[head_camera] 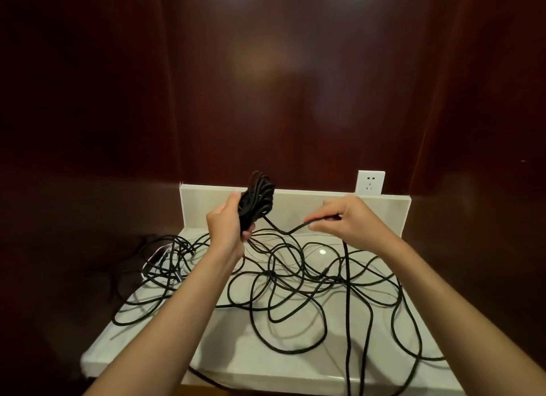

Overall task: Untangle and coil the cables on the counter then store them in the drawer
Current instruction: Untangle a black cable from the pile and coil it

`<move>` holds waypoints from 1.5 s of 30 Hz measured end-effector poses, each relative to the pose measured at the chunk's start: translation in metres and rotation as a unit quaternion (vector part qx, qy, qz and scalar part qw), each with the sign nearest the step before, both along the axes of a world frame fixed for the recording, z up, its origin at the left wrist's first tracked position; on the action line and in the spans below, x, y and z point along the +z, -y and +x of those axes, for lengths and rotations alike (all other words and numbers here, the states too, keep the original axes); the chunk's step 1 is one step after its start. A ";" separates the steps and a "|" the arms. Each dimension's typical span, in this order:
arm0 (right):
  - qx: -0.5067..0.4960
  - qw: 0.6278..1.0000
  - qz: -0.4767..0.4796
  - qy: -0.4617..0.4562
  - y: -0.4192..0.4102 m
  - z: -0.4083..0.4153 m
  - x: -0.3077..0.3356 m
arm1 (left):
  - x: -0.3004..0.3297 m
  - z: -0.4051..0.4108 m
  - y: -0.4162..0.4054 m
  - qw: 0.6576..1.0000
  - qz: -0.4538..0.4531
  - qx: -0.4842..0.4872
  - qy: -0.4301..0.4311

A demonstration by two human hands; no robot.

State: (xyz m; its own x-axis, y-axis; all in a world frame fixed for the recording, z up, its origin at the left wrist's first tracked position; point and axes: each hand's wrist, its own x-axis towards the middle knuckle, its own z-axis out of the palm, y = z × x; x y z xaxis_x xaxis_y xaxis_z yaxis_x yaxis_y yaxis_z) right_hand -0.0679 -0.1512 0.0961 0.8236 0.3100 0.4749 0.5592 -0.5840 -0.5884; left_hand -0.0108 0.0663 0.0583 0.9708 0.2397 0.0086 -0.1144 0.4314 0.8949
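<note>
**A:** So, starting at the left: a knot of cables (165,265) sits at the table's (165,336) left edge, some strands trailing off into the dark beside it. None of that looks sorted yet.

**B:** And my hands?

**A:** Your left hand (227,227) is curled round a coil (256,202) of black cable, held up above the table near the back ledge. Several loops are already gathered in it. From the coil one strand (283,229) runs across to your right hand (345,221), which pinches it between thumb and fingers, ready to feed the next loop.

**B:** How far along am I?

**A:** Early to midway, I'd judge. You have part of one cable wound; the rest lies in wide overlapping loops (295,292) across the middle and right of the table, and one length drops over the front edge. Whether those are one cable or several, I cannot tell.

**B:** And the drawer?

**A:** Not in view. Nothing is stored yet, as far as this shows. On the right, behind the ledge, there is only a wall socket (370,183).
</note>
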 end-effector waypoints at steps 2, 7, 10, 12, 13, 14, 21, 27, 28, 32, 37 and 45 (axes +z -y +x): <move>0.030 0.999 -0.029 -0.025 -0.007 -0.002 -0.005 | 0.004 0.002 0.000 0.999 -0.026 0.035 -0.015; 0.103 0.989 -0.103 -0.018 -0.034 -0.006 -0.005 | 0.000 -0.001 0.012 0.983 0.127 0.098 0.085; 0.100 0.993 -0.061 0.010 -0.037 -0.004 0.006 | -0.006 -0.002 0.010 0.920 0.332 0.099 0.181; 0.074 0.996 -0.027 0.044 -0.033 -0.002 0.015 | -0.009 -0.006 0.009 0.872 0.441 0.058 0.206; 0.057 0.996 -0.021 0.059 -0.031 -0.001 0.018 | -0.010 -0.008 0.009 0.856 0.470 0.033 0.214; 0.041 0.997 -0.017 0.067 -0.030 0.000 0.021 | -0.011 -0.010 0.009 0.849 0.479 0.007 0.221; -0.057 0.997 0.006 0.060 -0.020 0.010 0.027 | -0.009 -0.023 0.014 0.888 0.371 -0.159 0.220; -0.057 0.997 0.051 -0.003 -0.010 0.015 0.019 | -0.004 -0.030 0.013 0.906 0.299 -0.228 0.195; -0.049 0.997 0.053 -0.012 -0.011 0.015 0.018 | -0.003 -0.031 0.015 0.903 0.298 -0.239 0.196; -0.025 0.996 0.072 -0.042 -0.010 0.015 0.015 | -0.002 -0.034 0.012 0.884 0.300 -0.301 0.197; 0.028 0.978 0.128 -0.160 -0.004 0.013 0.009 | -0.005 -0.030 0.004 0.886 0.303 -0.299 0.184; 0.001 0.954 0.124 -0.273 0.022 0.018 0.016 | -0.009 -0.017 -0.025 0.898 0.288 -0.276 0.186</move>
